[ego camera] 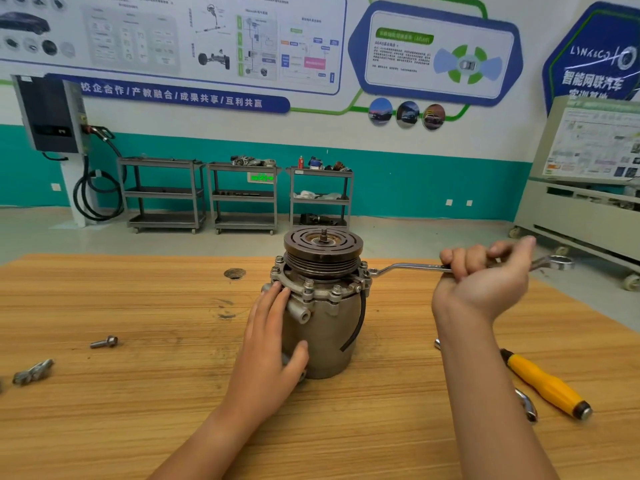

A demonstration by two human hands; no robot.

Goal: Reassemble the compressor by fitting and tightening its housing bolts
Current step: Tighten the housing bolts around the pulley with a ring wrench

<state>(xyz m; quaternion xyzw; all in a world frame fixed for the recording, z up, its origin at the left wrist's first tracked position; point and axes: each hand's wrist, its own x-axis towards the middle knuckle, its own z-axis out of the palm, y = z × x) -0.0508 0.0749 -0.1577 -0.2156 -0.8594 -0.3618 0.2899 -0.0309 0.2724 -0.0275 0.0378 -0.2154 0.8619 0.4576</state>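
Note:
A grey metal compressor (329, 327) stands upright in the middle of the wooden table (138, 410), with a dark grooved pulley (323, 252) on top. Several housing bolts (309, 285) ring its flange. My left hand (273, 348) rests flat against the housing's left side, fingers straight, thumb round the front. My right hand (485, 275) grips the shaft of a silver ring spanner (408, 267). The spanner's near ring sits on a bolt at the flange's right edge. A loose bolt (104, 342) lies on the table to the left.
A yellow-handled screwdriver (547, 384) and another metal tool (526, 405) lie at the right beside my forearm. A small metal bracket (33, 372) lies at the far left. The tabletop has a round hole (234, 273) behind the compressor. Shelf trolleys (242, 197) stand against the far wall.

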